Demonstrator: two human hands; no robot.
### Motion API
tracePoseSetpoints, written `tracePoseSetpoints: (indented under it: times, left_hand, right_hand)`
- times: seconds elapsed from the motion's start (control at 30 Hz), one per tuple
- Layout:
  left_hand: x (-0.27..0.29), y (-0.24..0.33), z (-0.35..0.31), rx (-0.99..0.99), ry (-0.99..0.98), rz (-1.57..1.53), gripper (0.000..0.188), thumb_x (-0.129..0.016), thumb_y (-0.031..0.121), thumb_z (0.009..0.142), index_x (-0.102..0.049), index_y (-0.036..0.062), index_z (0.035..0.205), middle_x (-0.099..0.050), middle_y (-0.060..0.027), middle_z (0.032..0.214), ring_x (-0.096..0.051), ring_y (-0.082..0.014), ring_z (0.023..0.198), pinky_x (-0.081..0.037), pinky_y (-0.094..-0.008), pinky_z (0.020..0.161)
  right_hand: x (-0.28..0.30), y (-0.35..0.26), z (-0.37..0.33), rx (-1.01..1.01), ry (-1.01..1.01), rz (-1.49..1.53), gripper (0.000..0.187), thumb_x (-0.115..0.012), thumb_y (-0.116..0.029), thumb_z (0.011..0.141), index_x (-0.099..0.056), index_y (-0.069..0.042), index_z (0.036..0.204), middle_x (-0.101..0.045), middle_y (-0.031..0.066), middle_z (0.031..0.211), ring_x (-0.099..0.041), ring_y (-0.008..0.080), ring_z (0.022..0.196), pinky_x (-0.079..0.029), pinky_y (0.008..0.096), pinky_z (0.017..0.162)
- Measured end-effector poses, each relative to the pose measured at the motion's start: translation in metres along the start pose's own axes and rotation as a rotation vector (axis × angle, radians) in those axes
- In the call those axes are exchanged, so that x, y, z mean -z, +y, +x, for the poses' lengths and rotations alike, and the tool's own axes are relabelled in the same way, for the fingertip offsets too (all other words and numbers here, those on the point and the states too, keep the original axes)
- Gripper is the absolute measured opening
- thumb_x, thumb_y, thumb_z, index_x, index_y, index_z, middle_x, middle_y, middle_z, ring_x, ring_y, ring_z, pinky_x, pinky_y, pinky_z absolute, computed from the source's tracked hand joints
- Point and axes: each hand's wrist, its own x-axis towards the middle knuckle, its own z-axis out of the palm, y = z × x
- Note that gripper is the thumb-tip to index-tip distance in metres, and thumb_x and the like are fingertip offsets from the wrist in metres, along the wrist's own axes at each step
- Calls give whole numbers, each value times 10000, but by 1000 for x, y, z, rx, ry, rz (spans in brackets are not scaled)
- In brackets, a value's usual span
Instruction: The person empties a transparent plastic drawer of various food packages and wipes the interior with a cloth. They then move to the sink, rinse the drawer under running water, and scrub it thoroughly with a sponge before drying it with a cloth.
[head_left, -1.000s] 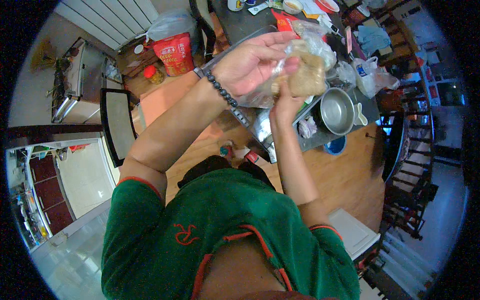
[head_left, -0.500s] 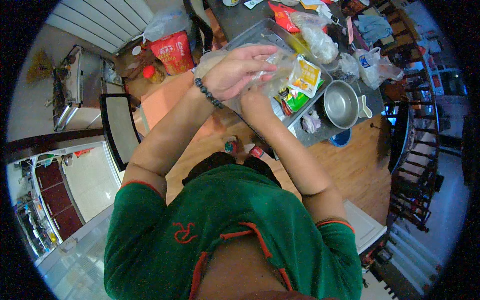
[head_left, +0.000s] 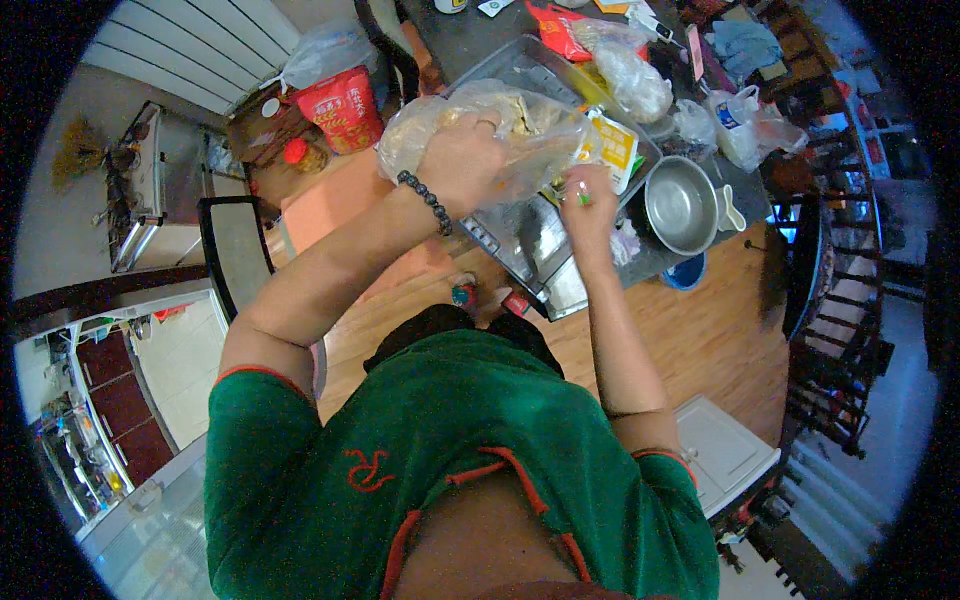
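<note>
A clear plastic bag (head_left: 525,125) with pale yellowish contents is spread over the tray. My left hand (head_left: 465,165), below a dark bead bracelet, is closed on the bag, its fingers partly hidden by the film. My right hand (head_left: 590,205) is closed beside the bag's right end. A bit of green shows at its fingers, but what it grips is unclear. Just beyond that hand lies a yellow and white packet (head_left: 613,150). Under the bag and both hands is a clear rectangular plastic tray (head_left: 490,70).
A round metal pan (head_left: 682,205) stands right of the tray, with a white spoon (head_left: 730,215) next to it. Several plastic bags (head_left: 635,85) crowd the table's far side. A blue bin (head_left: 685,272) sits below the table edge; a chair (head_left: 238,250) stands at left.
My right hand has moved right from beside my left hand to the tray's right side. My left fingers, stretched out before, are now curled on the bag, which lies spread more widely.
</note>
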Motion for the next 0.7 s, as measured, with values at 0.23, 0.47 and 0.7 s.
tracePoseSetpoints:
  times: [0.23, 0.47, 0.7]
  left_hand:
    - [5, -30, -2, -61, 77, 28, 203, -559, 126, 713, -603, 64, 902, -517, -159, 942, -543, -323, 907, -477, -405, 738]
    - [61, -92, 11, 216, 36, -669, 302, -626, 175, 768, -580, 48, 1038, -578, -87, 937, -565, -185, 850, -491, -309, 721]
    - [162, -95, 9, 256, 344, -1764, 167, -598, 54, 813, -564, 9, 971, -587, -45, 813, -543, -101, 703, -452, -220, 601]
  right_hand:
    - [-11, 54, 66, -666, -43, 452, 171, -640, -177, 787, -591, -24, 845, -615, 66, 768, -550, 147, 643, -405, 266, 544]
    - [12, -82, 137, -273, -248, 539, 133, -579, -139, 796, -600, -13, 834, -609, 70, 819, -536, 150, 774, -394, 256, 690]
    - [64, -157, 144, -176, -385, 984, 152, -546, -131, 840, -548, 21, 845, -503, 50, 702, -473, 151, 655, -405, 299, 668]
